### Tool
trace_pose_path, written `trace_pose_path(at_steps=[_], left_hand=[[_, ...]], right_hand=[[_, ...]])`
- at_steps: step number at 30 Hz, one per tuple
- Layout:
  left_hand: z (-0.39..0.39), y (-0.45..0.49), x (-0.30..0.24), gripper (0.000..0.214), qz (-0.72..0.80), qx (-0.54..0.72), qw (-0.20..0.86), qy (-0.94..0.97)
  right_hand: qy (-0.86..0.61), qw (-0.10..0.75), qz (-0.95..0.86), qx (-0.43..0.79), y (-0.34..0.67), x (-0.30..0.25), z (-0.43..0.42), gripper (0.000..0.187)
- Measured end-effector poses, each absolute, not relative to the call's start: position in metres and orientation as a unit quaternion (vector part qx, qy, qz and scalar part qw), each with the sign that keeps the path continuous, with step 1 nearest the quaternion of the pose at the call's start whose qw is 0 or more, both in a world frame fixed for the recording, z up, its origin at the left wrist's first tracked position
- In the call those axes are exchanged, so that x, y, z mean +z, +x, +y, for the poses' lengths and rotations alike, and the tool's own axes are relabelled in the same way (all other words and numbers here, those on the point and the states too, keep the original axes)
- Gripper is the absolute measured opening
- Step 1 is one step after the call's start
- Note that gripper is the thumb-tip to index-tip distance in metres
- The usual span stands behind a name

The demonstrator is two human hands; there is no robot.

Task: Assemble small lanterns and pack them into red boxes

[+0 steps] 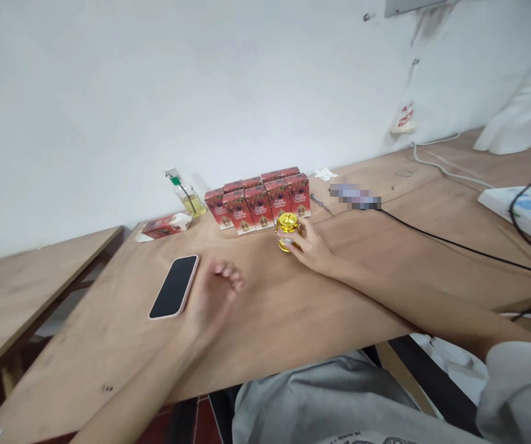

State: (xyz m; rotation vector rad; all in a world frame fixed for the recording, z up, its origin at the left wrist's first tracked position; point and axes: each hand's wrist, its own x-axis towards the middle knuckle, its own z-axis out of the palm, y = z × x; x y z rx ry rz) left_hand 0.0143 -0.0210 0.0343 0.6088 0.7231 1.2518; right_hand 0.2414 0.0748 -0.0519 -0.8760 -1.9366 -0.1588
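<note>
My right hand (311, 248) has its fingers and thumb around a small shiny gold lantern (288, 221), which stands upright on the wooden table in front of the red boxes. Part of the lantern is hidden by the fingers. My left hand (214, 293) is over the table just right of a phone (175, 287) with a pink case and dark screen. Slightly blurred, that hand has loosely curled fingers and nothing visible in it. Several red printed boxes (259, 208) stand together in rows behind the lantern.
An opened red box (166, 226) lies on its side at the left, beside a pump bottle (187, 196) of yellow liquid. Right of the boxes lies a screwdriver (322, 204). A black cable (441, 237) crosses toward a white power strip (524, 213).
</note>
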Motion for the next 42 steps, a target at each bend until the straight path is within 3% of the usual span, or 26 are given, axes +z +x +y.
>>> trace_pose_path(at_steps=[8,28,36,42], left_hand=[[0.025,0.036,-0.021,0.032,0.295,0.489,0.787,0.234],[0.057,0.053,-0.042,0.01,0.343,0.541,0.692,0.333],[0.055,0.05,-0.047,0.013,0.356,0.562,0.669,0.331],[0.054,0.049,-0.04,0.024,0.365,0.574,0.665,0.309]], right_hand=[[-0.268,0.522,-0.809,-0.031,0.23,-0.052,0.054,0.03],[-0.331,0.614,-0.71,0.093,0.222,-0.047,0.047,0.027],[-0.324,0.672,-0.629,0.218,0.208,-0.055,0.054,0.021],[-0.333,0.676,-0.622,0.211,0.206,-0.051,0.049,0.01]])
